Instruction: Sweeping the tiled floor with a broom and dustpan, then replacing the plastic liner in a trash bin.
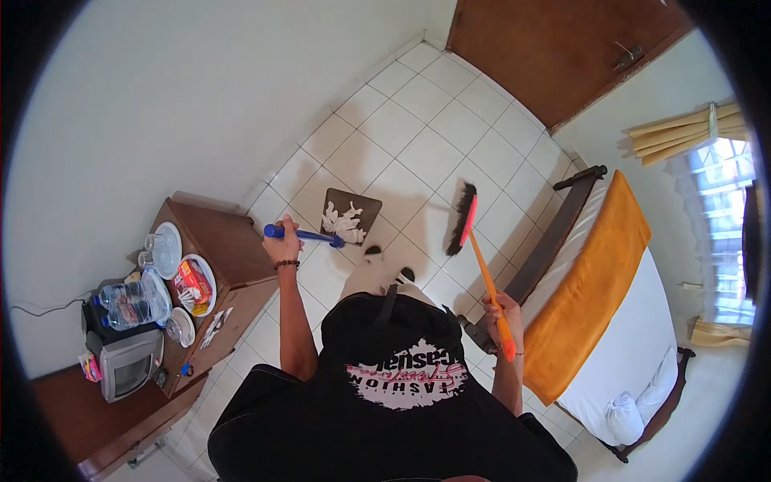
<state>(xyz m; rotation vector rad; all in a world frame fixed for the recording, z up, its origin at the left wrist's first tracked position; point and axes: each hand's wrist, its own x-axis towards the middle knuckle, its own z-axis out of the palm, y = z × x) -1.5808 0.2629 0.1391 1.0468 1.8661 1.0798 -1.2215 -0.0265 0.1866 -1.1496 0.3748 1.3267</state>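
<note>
My left hand [285, 243] grips the blue handle [313, 235] of a dark dustpan [368, 206]. Crumpled white paper or tissue [343, 223] lies in the pan. On the other side, my right hand [507, 316] is closed around the orange handle [483, 265] of a broom. Its pink head [468, 220] with black bristles [461, 218] is tilted on its side, apart from the dustpan; whether it touches the floor I cannot tell. Both of my feet stand on the tiles between the two tools.
A wooden cabinet [211, 241] at left bears plates, glasses, water bottles [129, 304] and a small television [126, 364]. At right stands a bed [620, 313] with an orange runner [590, 289]. A brown door [560, 54] closes the far end of the tiled floor [415, 144].
</note>
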